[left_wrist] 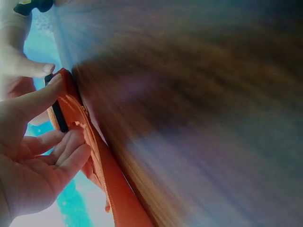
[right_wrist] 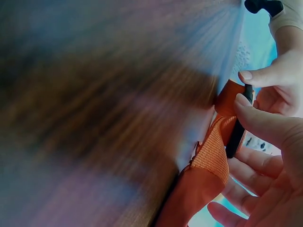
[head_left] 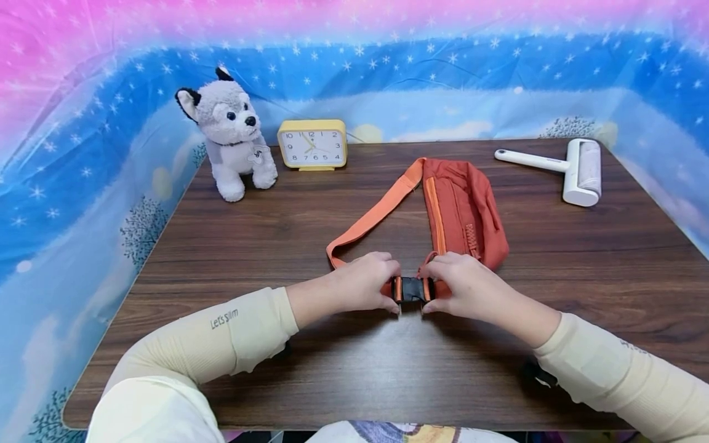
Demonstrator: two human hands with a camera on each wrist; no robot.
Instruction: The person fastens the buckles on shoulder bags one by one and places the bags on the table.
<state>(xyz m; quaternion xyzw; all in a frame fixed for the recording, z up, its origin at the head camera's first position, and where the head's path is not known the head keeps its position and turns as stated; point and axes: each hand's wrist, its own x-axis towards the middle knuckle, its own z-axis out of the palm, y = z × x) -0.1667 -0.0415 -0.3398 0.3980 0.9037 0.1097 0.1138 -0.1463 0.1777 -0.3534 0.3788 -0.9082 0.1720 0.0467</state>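
An orange-red waist bag [head_left: 462,209] lies on the table, its orange strap [head_left: 376,212] looping out to the left and back toward me. At the near end of the strap is a black plastic buckle [head_left: 412,289], its two halves joined. My left hand [head_left: 362,283] pinches the buckle's left end between thumb and fingers. On the opposite end, my right hand [head_left: 471,289] pinches in the same way. Both wrist views show the buckle edge-on as a dark bar [left_wrist: 59,111], held just above the wood, with orange webbing [right_wrist: 210,156] running down from it.
A grey-and-white plush husky [head_left: 235,135] sits at the back left, with a yellow alarm clock [head_left: 312,145] beside it. A white lint roller [head_left: 578,172] lies at the back right. Blue and pink printed cloth [head_left: 388,67] surrounds the wooden table [head_left: 249,234].
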